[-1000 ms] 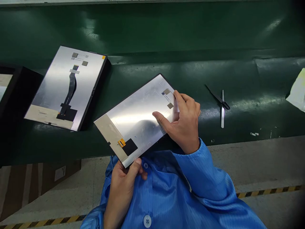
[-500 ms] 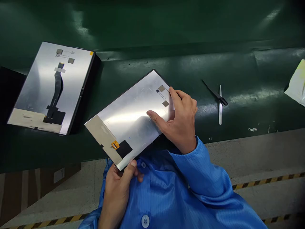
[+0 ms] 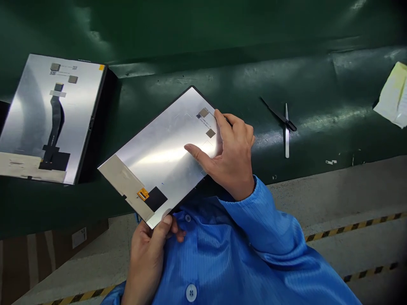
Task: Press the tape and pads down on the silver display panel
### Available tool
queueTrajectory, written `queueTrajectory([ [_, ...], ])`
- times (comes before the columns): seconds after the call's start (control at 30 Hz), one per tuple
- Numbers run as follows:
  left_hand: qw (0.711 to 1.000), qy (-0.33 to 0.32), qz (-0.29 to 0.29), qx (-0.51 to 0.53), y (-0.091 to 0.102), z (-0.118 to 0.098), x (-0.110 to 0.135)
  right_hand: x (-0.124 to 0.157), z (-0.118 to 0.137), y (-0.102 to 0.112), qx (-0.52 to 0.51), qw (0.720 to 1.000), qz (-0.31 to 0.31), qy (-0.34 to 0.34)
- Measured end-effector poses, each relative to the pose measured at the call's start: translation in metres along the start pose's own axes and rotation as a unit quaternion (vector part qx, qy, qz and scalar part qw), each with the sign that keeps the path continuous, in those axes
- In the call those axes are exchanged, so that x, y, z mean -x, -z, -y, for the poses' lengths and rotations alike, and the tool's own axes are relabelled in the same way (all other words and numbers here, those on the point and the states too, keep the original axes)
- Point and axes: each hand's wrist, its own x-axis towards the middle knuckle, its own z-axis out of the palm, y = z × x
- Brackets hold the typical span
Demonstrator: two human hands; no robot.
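A flat display panel (image 3: 159,140) with a silvery metal back is held tilted between my two hands over the table edge. My left hand (image 3: 151,250) pinches its near lower corner, thumb on top. My right hand (image 3: 230,156) grips its right end, with the fingers at the far edge and the thumb lying across the back. Near the left end are a beige strip (image 3: 119,176), a small orange flex connector (image 3: 143,194) and a black square patch (image 3: 155,199). Two small grey pads sit toward the right end.
On the left lies a stack of similar panels (image 3: 34,114), the top one with a black ribbon cable (image 3: 56,123). Silver tweezers (image 3: 287,142) and a black tool (image 3: 276,112) cross on the green table mat (image 3: 203,38). A whitish packet (image 3: 392,97) is far right; a brown box (image 3: 63,241) stands below.
The whole view has shifted, so table items appear further left. Both hands keep their hold on the panel, which stays at about the same tilt.
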Motion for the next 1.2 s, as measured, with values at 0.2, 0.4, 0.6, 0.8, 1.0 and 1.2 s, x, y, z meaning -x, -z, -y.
queueTrajectory([
  [0.2,0.999,0.025,0.0,0.034,-0.002,0.002,0.002,0.0,0.001,0.0,-0.003,1.0,0.007,-0.005],
  [0.4,0.998,0.05,-0.003,0.034,0.0,-0.001,0.001,0.0,0.0,0.0,0.001,1.0,0.003,-0.004],
  [0.6,0.997,0.065,0.009,0.039,0.007,-0.002,0.001,0.0,0.0,0.0,0.003,1.0,0.006,-0.003],
  [0.8,0.999,0.045,0.008,0.027,0.007,0.0,0.0,0.0,0.0,0.0,0.004,1.0,0.009,-0.007],
  [1.0,0.999,0.033,-0.003,0.015,0.005,0.0,0.001,0.0,0.001,0.0,0.013,1.0,0.011,-0.005],
  [1.2,0.999,0.03,-0.002,0.02,0.0,0.0,0.0,0.0,-0.001,-0.001,0.0,1.0,0.004,-0.004],
])
